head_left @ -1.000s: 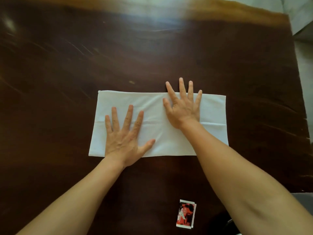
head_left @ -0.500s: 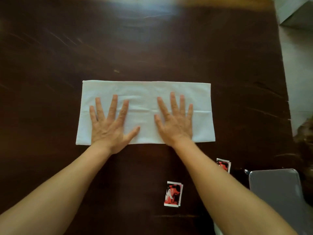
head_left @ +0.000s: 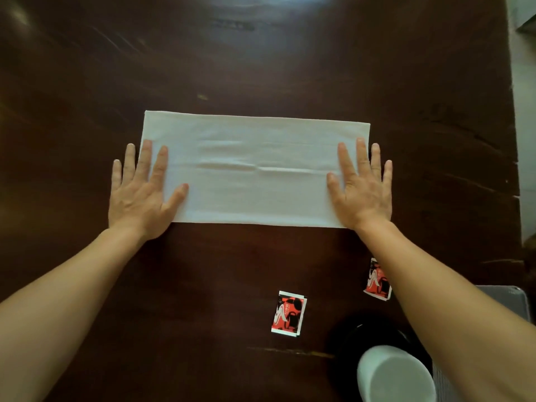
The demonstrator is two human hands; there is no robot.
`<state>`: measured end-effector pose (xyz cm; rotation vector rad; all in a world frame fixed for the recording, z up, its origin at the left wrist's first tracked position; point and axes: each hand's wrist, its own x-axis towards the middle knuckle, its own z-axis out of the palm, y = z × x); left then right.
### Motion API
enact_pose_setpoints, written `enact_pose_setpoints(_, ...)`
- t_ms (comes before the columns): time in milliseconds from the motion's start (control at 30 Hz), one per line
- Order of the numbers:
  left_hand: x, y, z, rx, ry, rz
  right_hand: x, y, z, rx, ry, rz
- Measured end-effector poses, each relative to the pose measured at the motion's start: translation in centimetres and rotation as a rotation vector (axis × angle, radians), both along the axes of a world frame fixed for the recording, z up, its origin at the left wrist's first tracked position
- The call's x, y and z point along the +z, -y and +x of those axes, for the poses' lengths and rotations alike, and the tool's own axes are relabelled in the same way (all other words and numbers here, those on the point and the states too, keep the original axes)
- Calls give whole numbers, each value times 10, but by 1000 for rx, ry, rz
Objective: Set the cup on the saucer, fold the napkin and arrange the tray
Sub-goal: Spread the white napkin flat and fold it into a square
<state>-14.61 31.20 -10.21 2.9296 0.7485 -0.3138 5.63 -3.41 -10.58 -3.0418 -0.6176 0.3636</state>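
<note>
Nearer to me than the napkin (head_left: 255,184), my white cup (head_left: 396,375) sits on the dark saucer (head_left: 356,338). A red packet (head_left: 288,313) lies between them. My left hand (head_left: 139,198) and right hand (head_left: 362,195) lie flat, fingers straight, on the napkin's two ends.

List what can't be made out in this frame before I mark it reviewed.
All head view.
Tray: mostly behind the right forearm, cut by the right edge.
Cup: cropped by the bottom edge; contents indistinct.
Saucer: black on the dark table, rim barely traceable.
Right sachet: half covered by the same forearm.
Print on the centre sachet: too small to read.
</note>
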Motion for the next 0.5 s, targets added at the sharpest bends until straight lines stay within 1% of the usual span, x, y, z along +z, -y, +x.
enact_pose_setpoints(67,0,0,2,14,-21,1,-1,-1,-1,16,3,-13)
enact_pose_setpoints(133,3,-1,9,46,-93,-21,0,-3,1,13,-29,-42)
enact_pose_setpoints(200,13,7,15,121,-165,-53,9,-13,-1,-80,-79,-46)
enact_pose_setpoints(233,18,15,17,152,-138,-48,16,-24,-9,-148,-81,1)
enact_pose_setpoints(267,21,28,20,159,-73,-36,25,-39,-23,-191,-76,86)
enact_pose_setpoints(300,24,44,20,147,0,-44,32,-58,-46,-153,-65,195)
enact_pose_setpoints(367,25,80,10,70,96,-111,39,-99,-109,128,-94,360)
enact_pose_setpoints(400,22,96,-3,17,115,-139,38,-113,-142,260,-141,383)
enact_pose_setpoints(433,18,108,-21,-29,111,-148,36,-121,-168,323,-223,356)
enact_pose_setpoints(467,13,116,-41,-71,92,-142,32,-122,-186,336,-303,305)
enact_pose_setpoints(500,8,118,-60,-108,71,-132,27,-120,-196,324,-336,250)
